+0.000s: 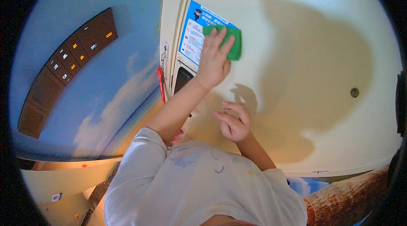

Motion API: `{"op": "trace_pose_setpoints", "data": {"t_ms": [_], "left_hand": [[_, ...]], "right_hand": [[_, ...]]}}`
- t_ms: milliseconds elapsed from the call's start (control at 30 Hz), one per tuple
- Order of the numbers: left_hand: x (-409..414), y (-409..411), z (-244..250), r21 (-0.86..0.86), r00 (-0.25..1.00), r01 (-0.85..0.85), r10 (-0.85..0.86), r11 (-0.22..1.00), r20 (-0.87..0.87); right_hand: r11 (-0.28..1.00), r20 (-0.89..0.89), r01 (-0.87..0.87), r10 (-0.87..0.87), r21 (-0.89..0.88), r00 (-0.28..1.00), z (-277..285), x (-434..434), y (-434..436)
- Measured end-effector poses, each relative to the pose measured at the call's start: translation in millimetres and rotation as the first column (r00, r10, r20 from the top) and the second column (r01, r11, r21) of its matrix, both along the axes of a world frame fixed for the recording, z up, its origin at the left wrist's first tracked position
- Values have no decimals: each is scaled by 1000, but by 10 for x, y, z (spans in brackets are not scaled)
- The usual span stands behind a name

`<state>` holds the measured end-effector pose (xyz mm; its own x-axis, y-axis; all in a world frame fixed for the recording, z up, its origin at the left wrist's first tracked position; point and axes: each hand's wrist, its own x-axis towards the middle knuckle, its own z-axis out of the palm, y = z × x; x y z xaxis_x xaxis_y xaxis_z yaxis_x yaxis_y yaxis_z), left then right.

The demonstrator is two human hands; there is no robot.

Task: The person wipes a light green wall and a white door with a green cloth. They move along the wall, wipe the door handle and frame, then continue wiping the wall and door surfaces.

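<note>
My left hand presses a folded green cloth flat against a cream-coloured door. The cloth lies over the right part of a blue and white printed notice, which bears writing and a small cartoon figure in a cap. Part of the notice is hidden behind the cloth and my fingers. Lower and to the right, my right hand is raised in front of the door, with its fingers bent and apart and nothing in it.
Left of my left hand are a dark door handle plate and a door chain. A round peephole or lock sits on the right. A switch panel with lit markings is on the sky-painted wall. At lower right lies a log-like form.
</note>
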<state>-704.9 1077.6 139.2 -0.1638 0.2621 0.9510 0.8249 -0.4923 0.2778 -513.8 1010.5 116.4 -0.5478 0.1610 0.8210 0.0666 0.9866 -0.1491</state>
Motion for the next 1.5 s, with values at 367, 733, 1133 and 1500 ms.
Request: {"op": "trace_pose_setpoints", "data": {"t_ms": [367, 733, 1133, 1500], "left_hand": [[-446, -34, -427, -6, 920, -92, 87, 996, 383], [-605, -192, -990, -160, 932, -129, 175, 979, 319], [-90, -442, -1315, -190, 965, -41, 88, 981, 245], [-489, -499, -1514, -343, 864, -148, 290, 927, 411]], "right_hand": [[997, 114, 64, -58, -46, 992, -86, -34, -93], [994, 157, -17, 34, -110, 987, -253, -181, 8], [982, 226, -58, 98, -178, 969, -503, -83, 9], [972, 245, -68, 124, -225, 962, -602, 38, 150]]}}
